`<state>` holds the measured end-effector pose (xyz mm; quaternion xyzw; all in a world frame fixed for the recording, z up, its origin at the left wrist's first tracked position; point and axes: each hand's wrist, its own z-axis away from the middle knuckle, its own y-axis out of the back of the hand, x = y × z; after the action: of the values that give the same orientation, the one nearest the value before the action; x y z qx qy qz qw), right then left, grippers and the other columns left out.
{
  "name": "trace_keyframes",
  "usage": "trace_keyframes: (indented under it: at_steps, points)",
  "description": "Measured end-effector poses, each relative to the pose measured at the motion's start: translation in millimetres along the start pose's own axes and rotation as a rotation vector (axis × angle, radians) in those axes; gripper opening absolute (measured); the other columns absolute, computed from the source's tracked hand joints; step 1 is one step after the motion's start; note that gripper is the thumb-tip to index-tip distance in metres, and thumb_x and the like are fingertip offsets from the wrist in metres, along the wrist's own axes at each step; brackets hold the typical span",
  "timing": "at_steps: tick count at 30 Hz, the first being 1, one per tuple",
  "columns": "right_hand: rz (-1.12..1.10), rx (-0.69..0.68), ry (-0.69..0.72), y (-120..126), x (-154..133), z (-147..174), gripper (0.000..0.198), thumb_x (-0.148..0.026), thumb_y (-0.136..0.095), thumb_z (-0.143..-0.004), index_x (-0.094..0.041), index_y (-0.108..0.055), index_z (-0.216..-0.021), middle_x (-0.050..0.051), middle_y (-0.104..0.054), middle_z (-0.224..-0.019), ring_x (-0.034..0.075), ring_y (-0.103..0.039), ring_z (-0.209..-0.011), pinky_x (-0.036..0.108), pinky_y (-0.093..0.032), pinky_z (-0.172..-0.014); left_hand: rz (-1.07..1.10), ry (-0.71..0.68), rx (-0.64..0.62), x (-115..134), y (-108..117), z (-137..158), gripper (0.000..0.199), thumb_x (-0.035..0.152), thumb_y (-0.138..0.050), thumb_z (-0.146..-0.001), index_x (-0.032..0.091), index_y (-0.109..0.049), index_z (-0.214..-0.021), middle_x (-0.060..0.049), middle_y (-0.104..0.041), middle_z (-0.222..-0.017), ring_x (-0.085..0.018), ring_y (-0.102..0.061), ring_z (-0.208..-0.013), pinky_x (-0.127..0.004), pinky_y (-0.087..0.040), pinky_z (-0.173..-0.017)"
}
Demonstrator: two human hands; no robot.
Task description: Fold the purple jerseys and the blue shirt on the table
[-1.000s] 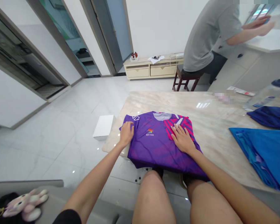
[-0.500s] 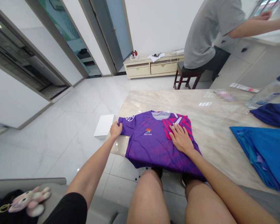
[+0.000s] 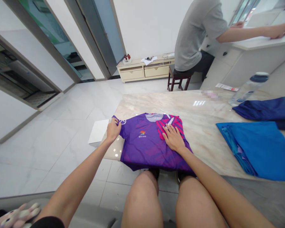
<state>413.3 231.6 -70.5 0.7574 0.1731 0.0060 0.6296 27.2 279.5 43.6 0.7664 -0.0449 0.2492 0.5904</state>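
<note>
A purple T-shirt [image 3: 144, 148] lies front up on the marble table [image 3: 204, 133], its lower edge hanging over the side by my knees. One sleeve [image 3: 172, 126], pink with dark stripes, is folded in over the chest. On that folded sleeve my right hand [image 3: 174, 137] rests flat with its fingers spread. My left hand [image 3: 113, 129] pinches the other sleeve of the T-shirt at its outer end, and that sleeve is partly lifted and bent. A small colourful logo [image 3: 142, 133] shows on the chest.
Folded blue cloth [image 3: 258, 148] and dark navy cloth [image 3: 268, 109] lie at the right, near a clear water bottle [image 3: 248, 90]. A white box [image 3: 98, 131] is beyond the table's left edge. A person in a grey shirt [image 3: 192, 38] sits on a stool [image 3: 178, 77] behind.
The view has shifted right. My left hand has raised and turned the sleeve end it pinches. My right hand stays flat on the folded sleeve. The person's arm has moved over the counter.
</note>
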Motion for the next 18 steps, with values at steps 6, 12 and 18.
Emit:
trace_keyframes:
  at_steps: [6,12,18]
  points:
    - [-0.054,-0.039,-0.004,2.3,1.1,0.0,0.065,-0.049,-0.028,-0.115,-0.023,-0.048,-0.172,0.011,-0.042,-0.179,0.034,-0.034,-0.166,0.059,-0.021,-0.137,0.182,-0.384,-0.261,94.5,-32.4,47.1,0.041,0.042,-0.063,-0.104,0.021,-0.054,-0.139,-0.009,-0.078,-0.111,-0.028,-0.077,-0.1,-0.038,-0.055,-0.092]
    - [-0.052,-0.08,-0.016,7.2,-1.0,-0.8,0.065,-0.049,-0.029,-0.115,-0.022,-0.045,-0.173,0.01,-0.038,-0.181,0.033,-0.029,-0.169,0.057,-0.018,-0.138,0.204,-0.519,-0.347,86.1,-68.9,85.4,0.05,0.041,-0.048,-0.111,0.017,-0.05,-0.155,-0.018,-0.068,-0.147,-0.029,-0.071,-0.128,-0.045,-0.054,-0.115]
    - [-0.032,-0.135,-0.019,10.0,-2.1,-2.0,0.067,-0.047,-0.027,-0.116,-0.018,-0.043,-0.174,0.01,-0.032,-0.183,0.032,-0.024,-0.171,0.056,-0.015,-0.139,-0.138,-0.565,-0.355,24.7,-81.0,95.6,0.064,0.041,-0.04,-0.112,0.019,-0.042,-0.172,-0.013,-0.038,-0.18,-0.031,-0.029,-0.17,-0.055,-0.017,-0.141]
